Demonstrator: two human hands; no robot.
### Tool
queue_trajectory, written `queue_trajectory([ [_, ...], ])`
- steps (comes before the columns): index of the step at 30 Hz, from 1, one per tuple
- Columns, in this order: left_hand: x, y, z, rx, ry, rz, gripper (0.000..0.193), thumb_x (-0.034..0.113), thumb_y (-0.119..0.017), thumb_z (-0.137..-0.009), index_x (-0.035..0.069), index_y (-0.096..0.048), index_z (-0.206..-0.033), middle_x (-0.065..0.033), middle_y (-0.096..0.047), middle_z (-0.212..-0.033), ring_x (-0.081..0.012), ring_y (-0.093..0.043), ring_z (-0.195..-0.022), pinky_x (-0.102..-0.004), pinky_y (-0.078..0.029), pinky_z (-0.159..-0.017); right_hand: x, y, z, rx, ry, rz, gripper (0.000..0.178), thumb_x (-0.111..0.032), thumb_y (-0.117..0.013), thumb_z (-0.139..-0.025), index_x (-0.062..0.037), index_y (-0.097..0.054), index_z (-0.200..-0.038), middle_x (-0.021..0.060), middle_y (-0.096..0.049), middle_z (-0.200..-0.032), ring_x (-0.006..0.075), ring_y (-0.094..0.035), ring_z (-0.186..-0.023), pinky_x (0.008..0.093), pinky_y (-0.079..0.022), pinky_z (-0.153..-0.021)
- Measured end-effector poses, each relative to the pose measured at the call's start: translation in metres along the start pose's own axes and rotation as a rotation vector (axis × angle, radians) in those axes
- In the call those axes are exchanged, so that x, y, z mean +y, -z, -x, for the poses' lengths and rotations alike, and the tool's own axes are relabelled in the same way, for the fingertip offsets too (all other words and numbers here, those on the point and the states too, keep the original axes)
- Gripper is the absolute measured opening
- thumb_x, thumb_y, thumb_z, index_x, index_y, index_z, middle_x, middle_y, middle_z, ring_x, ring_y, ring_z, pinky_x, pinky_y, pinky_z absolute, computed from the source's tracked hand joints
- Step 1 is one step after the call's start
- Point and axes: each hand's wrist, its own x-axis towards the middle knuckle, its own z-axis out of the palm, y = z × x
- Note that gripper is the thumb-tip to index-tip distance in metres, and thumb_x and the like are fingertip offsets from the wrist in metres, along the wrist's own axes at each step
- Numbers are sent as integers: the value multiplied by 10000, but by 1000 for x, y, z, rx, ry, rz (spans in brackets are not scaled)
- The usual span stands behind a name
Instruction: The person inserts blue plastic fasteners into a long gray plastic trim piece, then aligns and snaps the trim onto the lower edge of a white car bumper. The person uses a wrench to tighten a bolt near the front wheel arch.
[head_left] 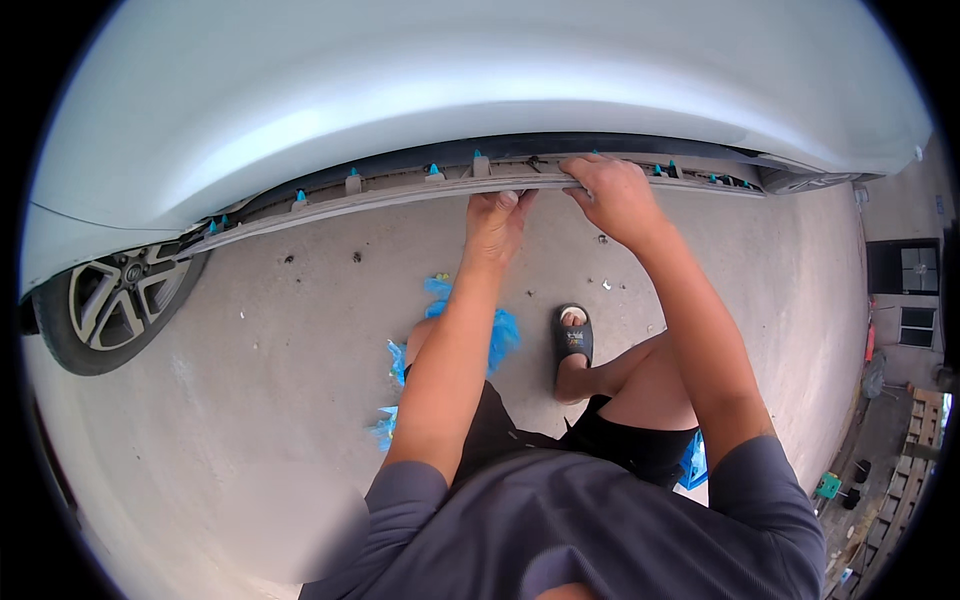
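A long grey side skirt trim [400,197] runs along the lower edge of a pale car body [480,65]. Blue-tipped clips [434,171] stand up in a row along its inner side. Around the trim's outer edge near its middle, my left hand [495,225] is closed with the thumb up; its other fingers are mostly hidden beneath. A little to the right, my right hand [613,195] grips the same trim, fingers bent over the top. Between the trim and the body, a gap shows a dark sill strip [400,158].
A car wheel [122,287] is at the far left. Crumpled blue plastic [503,338] lies by my legs, and a sandal [573,345] is on my foot. Small bits of debris [357,257] dot the concrete floor. Wooden pallets [905,455] and a green object [828,486] sit at right.
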Motion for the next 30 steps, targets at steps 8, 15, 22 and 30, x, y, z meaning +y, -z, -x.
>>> queue_trajectory([
  [8, 6, -2, -26, -89, -29, -15, 913, 368, -929, -632, 77, -450, -1353, -59, -540, -1347, -284, -511, -1273, -502, -383, -1138, 8, -11, -13, 102, 41, 26, 308, -108, -689, -826, -37, -625, -1119, 141, -676, -1043, 346, -626, -1026, 448, -496, -867],
  [15, 6, 15, -29, -78, -52, 57, 855, 314, -923, -653, 107, -475, -1351, -53, -536, -1350, -297, -493, -1279, -507, -390, -1135, 22, 0, 44, 340, -155, -118, 253, -135, -685, -853, 1, -641, -1062, 154, -665, -952, 355, -632, -950, 428, -504, -890],
  [22, -6, 25, -32, -46, -52, 13, 962, 418, -912, -622, 96, -445, -1399, -71, -458, -1436, -319, -416, -1347, -511, -360, -1165, 154, -26, 92, 297, -933, -1892, 145, -113, -647, -911, 26, -628, -945, 11, -487, -753, 198, -510, -733, 449, -523, -964],
  [30, 4, 20, -35, -78, -86, 24, 1084, 477, -892, -576, 96, -380, -1453, -117, -375, -1503, -372, -318, -1405, -607, -268, -1187, 161, -47, 77, 442, -726, -2223, 160, -128, -654, -922, -18, -540, -904, 40, -479, -782, 229, -528, -833, 523, -435, -1105],
])
